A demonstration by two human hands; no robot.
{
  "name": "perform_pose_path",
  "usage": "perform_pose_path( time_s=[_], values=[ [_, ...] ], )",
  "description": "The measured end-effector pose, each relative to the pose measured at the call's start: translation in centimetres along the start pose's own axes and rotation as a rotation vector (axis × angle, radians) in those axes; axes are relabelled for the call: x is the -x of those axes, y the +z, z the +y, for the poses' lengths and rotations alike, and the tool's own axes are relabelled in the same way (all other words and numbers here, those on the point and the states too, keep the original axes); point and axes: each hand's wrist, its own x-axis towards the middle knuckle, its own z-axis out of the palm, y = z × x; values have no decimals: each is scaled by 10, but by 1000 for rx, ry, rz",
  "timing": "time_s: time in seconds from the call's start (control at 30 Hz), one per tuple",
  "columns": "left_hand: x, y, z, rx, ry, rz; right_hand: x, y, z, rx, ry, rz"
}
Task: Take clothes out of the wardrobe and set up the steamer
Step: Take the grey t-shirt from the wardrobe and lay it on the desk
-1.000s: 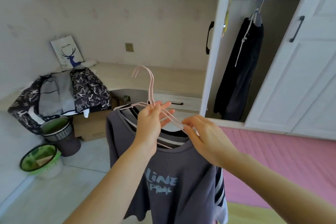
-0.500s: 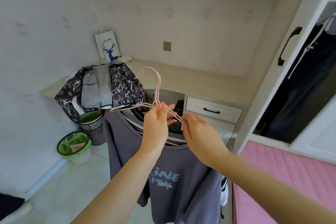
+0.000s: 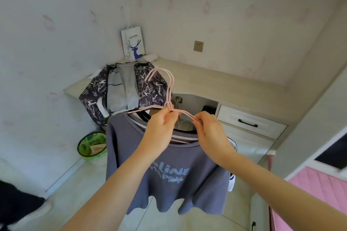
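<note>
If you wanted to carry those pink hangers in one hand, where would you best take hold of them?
Probably at the neck of the pink hangers, just below the hooks, coming from above. The wires meet there and the grey T-shirt hangs evenly beneath. The left hand already pinches that spot; the right hand grips the sloping shoulder wire, which would tip the load.

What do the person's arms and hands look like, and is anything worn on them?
Both forearms are bare as far as the view shows: no sleeves, gloves, watch or bracelet. The left hand and the right hand show no rings, as far as can be seen. The nails are short and look unpainted.
</note>
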Motion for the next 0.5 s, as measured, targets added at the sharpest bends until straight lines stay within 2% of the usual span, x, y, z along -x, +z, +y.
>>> perform_pose_path(
  time_s=[0.13, 0.33, 0.5],
  values=[
    [-25, -34, -20, -159, 33, 46, -35, 16, -3, -12, -32, -16],
    [-66, -83, -49, -319, 63, 240, -91, 37, 4, -25, -71, -43],
    [-109, -121, -70, -458, 182, 450, -148, 52, 14, -61, -99, -82]
  ],
)
